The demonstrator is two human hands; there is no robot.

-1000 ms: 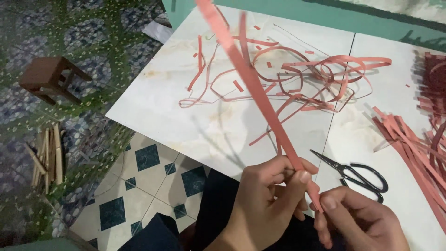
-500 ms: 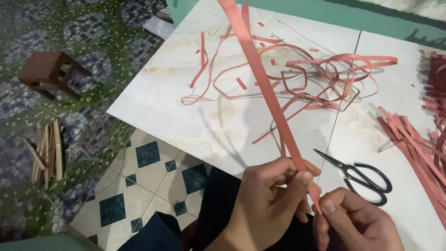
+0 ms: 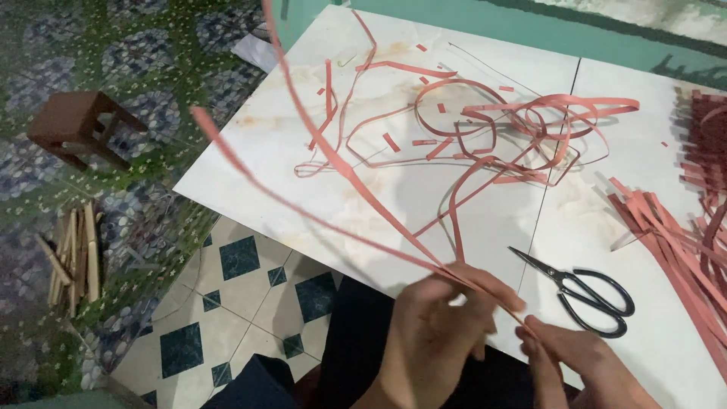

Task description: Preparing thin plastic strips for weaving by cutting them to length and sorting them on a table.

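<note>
At the near edge of the table (image 3: 424, 189), my left hand (image 3: 435, 333) and right hand (image 3: 575, 363) pinch two long red strips (image 3: 333, 163), which I next must align evenly.

A white marbled counter (image 3: 250, 163) made of two slabs sits low over a floor of white and dark teal diamond tiles (image 3: 235, 261), which gives way to green patterned flooring (image 3: 151, 53). On that stand a small brown wooden stool (image 3: 76, 125) and a bundle of pale wooden sticks (image 3: 74, 254). A teal wall (image 3: 485, 26) runs behind the counter.
</note>
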